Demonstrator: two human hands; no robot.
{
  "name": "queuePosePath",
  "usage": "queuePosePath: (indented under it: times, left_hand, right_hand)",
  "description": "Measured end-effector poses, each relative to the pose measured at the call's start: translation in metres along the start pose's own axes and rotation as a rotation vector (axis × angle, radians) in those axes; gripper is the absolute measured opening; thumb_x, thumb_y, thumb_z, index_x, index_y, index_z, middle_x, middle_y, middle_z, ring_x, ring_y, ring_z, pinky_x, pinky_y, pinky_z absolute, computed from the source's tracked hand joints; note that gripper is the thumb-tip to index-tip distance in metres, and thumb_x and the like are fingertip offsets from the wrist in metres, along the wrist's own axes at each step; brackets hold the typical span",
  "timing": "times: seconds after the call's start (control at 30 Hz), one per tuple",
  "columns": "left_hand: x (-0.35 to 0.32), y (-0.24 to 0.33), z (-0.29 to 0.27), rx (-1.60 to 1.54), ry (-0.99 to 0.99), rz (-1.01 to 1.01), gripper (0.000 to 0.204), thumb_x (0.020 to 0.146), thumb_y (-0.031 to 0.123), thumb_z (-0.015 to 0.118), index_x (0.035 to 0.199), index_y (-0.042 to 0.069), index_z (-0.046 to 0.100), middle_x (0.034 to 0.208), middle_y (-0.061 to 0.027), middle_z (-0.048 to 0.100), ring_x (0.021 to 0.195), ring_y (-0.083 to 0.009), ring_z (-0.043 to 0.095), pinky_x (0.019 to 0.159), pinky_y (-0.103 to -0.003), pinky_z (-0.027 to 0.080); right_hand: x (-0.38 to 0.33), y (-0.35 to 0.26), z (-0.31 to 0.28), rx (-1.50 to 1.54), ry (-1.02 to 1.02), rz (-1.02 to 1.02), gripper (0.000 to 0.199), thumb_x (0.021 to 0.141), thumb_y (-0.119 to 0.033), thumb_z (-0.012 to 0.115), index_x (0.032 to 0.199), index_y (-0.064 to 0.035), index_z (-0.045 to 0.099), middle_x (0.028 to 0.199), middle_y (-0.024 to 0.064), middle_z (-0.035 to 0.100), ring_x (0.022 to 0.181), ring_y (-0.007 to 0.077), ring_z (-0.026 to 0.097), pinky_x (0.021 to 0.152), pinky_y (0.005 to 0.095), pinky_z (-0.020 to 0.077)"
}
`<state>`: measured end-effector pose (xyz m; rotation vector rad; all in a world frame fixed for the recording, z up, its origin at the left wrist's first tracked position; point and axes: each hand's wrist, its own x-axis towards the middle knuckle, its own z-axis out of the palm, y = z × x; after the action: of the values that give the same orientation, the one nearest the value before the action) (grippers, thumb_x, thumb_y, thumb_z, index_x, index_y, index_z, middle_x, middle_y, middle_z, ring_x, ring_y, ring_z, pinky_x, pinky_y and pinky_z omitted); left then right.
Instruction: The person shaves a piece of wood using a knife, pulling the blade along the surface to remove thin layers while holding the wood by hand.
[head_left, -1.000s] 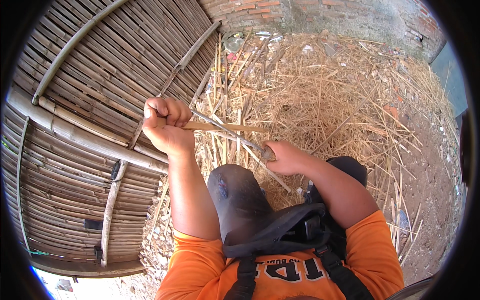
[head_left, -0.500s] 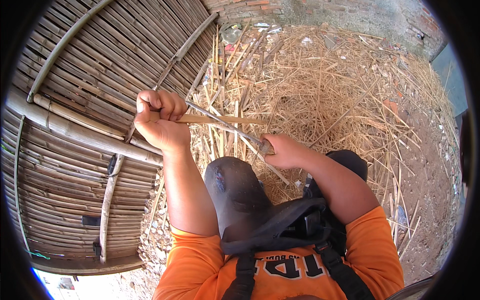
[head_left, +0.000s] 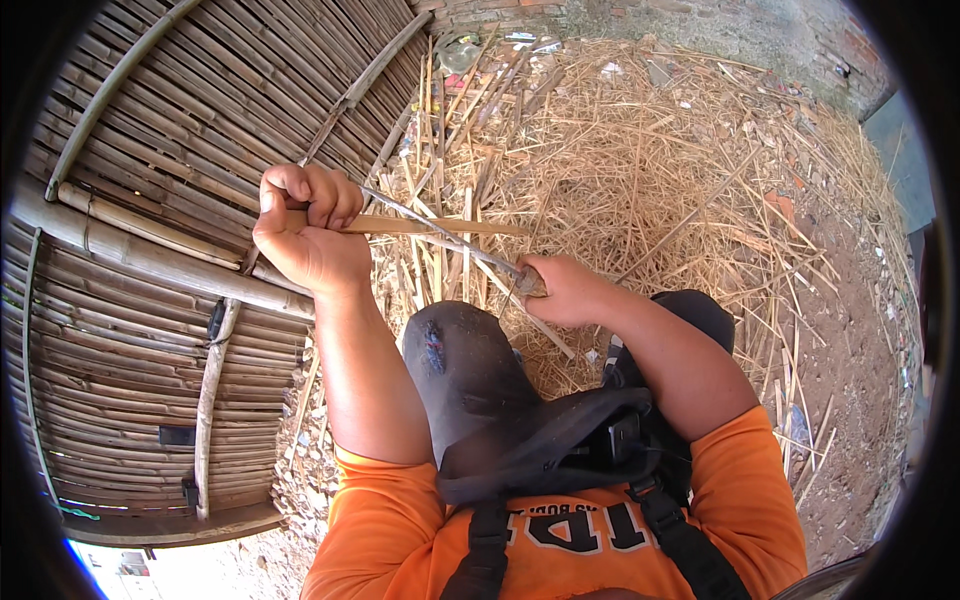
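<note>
My left hand [head_left: 312, 228], raised at the left beside the bamboo slats, is closed round one end of a flat, light-brown bamboo strip [head_left: 440, 226]. The strip's free end points right, over the shavings. In my right hand [head_left: 568, 290], above my knees, is the handle of a long, narrow knife [head_left: 470, 252]. Its grey blade slants up and left across the strip, its far end close to my left fingers. Whether the blade touches the strip I cannot tell.
A framework of bamboo slats [head_left: 150, 240] with thick poles fills the left side. Curly shavings [head_left: 640, 170] and loose strips cover the ground ahead. A brick wall [head_left: 700, 30] stands behind them. My bent knee [head_left: 460, 350] is just below the knife.
My left hand has shifted slightly left with the bamboo strip, and the knife has moved slightly left and up. Both grips stay the same. The view has shifted a little too.
</note>
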<state>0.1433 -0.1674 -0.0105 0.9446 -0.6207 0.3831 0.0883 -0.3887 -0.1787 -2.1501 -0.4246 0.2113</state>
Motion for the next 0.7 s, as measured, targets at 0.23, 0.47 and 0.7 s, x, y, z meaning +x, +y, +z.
queuePosePath:
  times: [0.23,0.47,0.7]
  left_hand:
    - [0.0,0.0,0.003,0.002,0.012,0.008,0.023,0.087,0.03,0.044,0.075,0.011,0.043,0.055,0.0004,0.031,0.047,-0.0112,0.026,0.045,-0.027,0.023]
    - [0.002,-0.001,0.011,0.014,0.036,-0.01,0.024,0.087,0.031,0.043,0.074,0.011,0.042,0.055,-0.0005,0.03,0.047,-0.0121,0.026,0.046,-0.027,0.022]
    - [0.007,-0.007,0.014,0.031,-0.003,0.0,0.024,0.088,0.032,0.042,0.076,0.011,0.042,0.055,-0.0007,0.029,0.047,-0.0121,0.025,0.046,-0.026,0.021]
  right_hand:
    - [0.002,0.003,-0.009,-0.029,0.041,0.041,0.043,0.077,-0.019,0.069,0.115,-0.0002,0.059,0.078,0.0198,0.064,0.072,0.0338,0.065,0.068,0.042,0.051]
    - [-0.006,-0.011,-0.012,-0.04,0.074,-0.036,0.044,0.077,-0.018,0.07,0.115,0.0013,0.06,0.08,0.0217,0.065,0.075,0.0341,0.067,0.069,0.0425,0.0516]
    - [0.013,0.006,-0.002,-0.022,0.016,0.166,0.037,0.075,-0.018,0.066,0.107,0.0001,0.061,0.09,0.023,0.066,0.087,0.0365,0.067,0.076,0.0443,0.0522]
